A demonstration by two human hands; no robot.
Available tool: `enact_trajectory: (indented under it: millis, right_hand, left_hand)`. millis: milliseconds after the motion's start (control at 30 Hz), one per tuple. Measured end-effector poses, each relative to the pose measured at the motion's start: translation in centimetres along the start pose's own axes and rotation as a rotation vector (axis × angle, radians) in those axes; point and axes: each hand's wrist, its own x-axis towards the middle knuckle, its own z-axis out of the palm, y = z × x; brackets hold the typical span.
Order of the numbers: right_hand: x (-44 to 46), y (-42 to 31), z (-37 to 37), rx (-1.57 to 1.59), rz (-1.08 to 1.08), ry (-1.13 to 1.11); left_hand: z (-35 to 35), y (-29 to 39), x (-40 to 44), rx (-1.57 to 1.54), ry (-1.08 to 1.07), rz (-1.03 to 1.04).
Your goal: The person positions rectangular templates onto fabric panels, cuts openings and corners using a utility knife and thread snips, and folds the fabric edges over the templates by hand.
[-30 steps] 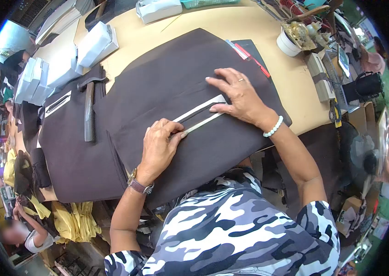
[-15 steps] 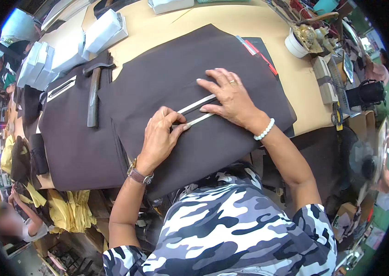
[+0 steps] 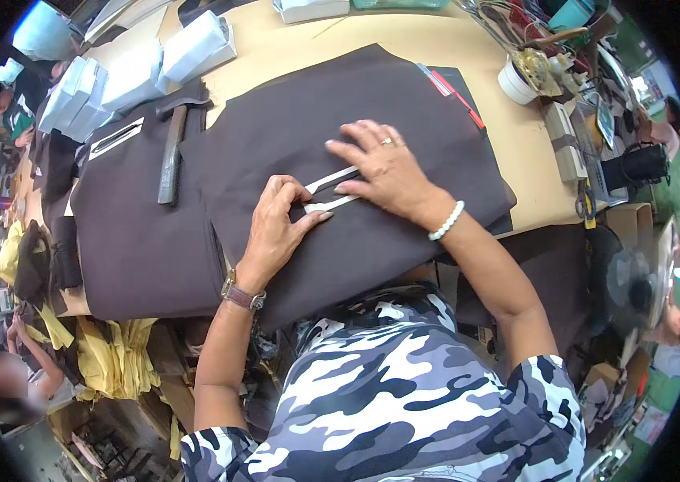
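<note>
A narrow white slotted frame (image 3: pixel 332 201) lies on a large piece of dark brown fabric (image 3: pixel 308 128); dark cloth shows through its slot. My left hand (image 3: pixel 276 221) holds the frame's left end, thumb at the lower edge and curled fingers at the upper one. Over its right end rests my right hand (image 3: pixel 388 173), fingers spread and thumb on the lower edge, hiding that end. A second white slotted frame (image 3: pixel 116 138) sits on the fabric stack at the left. Beside it lies a hammer (image 3: pixel 171 157).
White paper-wrapped bundles (image 3: pixel 199 46) stand at the back left. Red pens (image 3: pixel 459 100) lie at the fabric's far right edge. A white pot (image 3: pixel 518 83) and cluttered tools fill the back right. Yellow cloth (image 3: pixel 115 357) hangs below the table, near another person (image 3: pixel 43 373).
My left thumb and index finger have moved apart at the frame's left end, exposing more white. My right hand has shifted slightly left in view. The whole view has turned a little.
</note>
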Motion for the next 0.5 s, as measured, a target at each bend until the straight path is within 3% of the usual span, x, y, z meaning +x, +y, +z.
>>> enact_trajectory:
  millis: [500]
  right_hand:
    - [0.8, -2.3, 1.3, 0.064, -0.048, 0.002]
  left_hand:
    - [0.2, 0.0, 0.1, -0.038, 0.006, -0.004]
